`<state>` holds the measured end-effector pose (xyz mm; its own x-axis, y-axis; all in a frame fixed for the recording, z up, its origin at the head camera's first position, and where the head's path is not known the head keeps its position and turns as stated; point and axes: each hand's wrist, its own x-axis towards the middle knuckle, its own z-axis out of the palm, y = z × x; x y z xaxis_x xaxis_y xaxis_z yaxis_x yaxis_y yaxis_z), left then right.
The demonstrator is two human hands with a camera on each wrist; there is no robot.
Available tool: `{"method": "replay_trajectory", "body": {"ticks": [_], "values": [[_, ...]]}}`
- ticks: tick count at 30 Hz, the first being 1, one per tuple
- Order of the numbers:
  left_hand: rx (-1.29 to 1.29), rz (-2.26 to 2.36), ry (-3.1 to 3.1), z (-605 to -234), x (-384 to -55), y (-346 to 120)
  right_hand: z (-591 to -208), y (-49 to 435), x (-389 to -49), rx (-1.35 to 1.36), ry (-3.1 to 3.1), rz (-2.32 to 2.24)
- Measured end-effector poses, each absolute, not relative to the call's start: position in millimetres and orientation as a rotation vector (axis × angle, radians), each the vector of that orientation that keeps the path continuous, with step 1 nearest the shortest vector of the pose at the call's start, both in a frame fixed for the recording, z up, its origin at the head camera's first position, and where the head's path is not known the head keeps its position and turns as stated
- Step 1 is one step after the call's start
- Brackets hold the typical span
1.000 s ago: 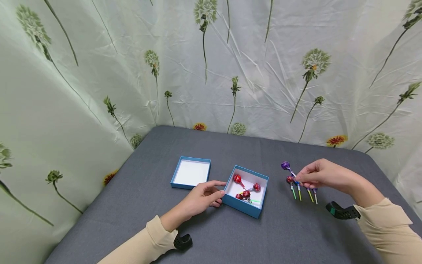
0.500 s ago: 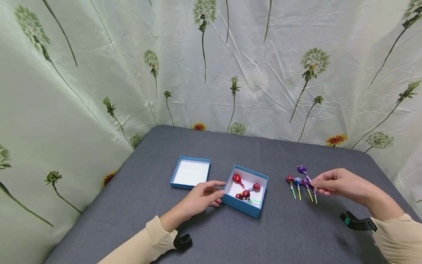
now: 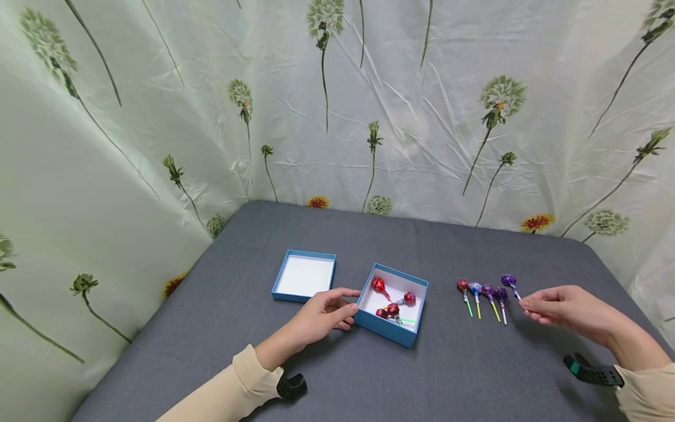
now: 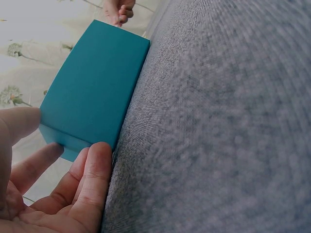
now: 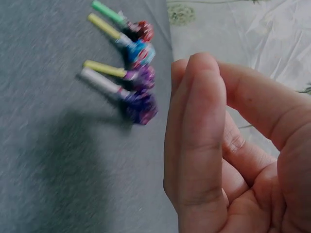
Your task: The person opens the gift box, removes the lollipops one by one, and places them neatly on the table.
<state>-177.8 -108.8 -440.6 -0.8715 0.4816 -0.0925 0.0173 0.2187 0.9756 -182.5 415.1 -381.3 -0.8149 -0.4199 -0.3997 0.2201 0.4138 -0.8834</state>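
My right hand [image 3: 569, 310] pinches the stick of a purple-wrapped lollipop [image 3: 508, 281] just above the table on the right. In the right wrist view the fingers [image 5: 204, 111] hide that lollipop. Left of it lies a row of several lollipops: a dark red one [image 3: 462, 285], a blue one [image 3: 476, 289] and purple ones [image 3: 501, 295]. With fairly straight fingers, my left hand [image 3: 319, 319] touches the left side of an uncovered blue box [image 3: 387, 333]. Inside the box are several red-wrapped lollipops [image 3: 379, 285].
Behind the left hand lies the blue box lid [image 3: 304, 275], its white inside facing up. A grey cloth [image 3: 401, 387] covers the table. White curtains [image 3: 295, 117] with a dandelion print hang behind and to the left.
My right hand has carried the purple lollipop rightward and lower, from above the row to its right end. The left hand and the box stay in place.
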Motion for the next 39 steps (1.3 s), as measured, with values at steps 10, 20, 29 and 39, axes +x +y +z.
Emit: {"method": "replay_trajectory", "body": {"ticks": [10,20,29,39], "values": [[0.465,1.697,2.112,-441.3,-178.2,-108.9,-391.8,427.5,-178.4,-0.077,2.085,-1.414],[0.458,1.704,2.106,-440.4,-177.3,-109.1,-404.9,433.0,-178.0,-0.089,2.019,-1.446],[0.461,1.704,2.108,-442.1,-178.1,-109.6,-407.0,420.5,-177.9,-0.021,2.107,-1.358],[0.465,1.697,2.114,-441.9,-178.5,-109.2,-407.0,415.7,-178.0,0.008,2.152,-1.315]]}}
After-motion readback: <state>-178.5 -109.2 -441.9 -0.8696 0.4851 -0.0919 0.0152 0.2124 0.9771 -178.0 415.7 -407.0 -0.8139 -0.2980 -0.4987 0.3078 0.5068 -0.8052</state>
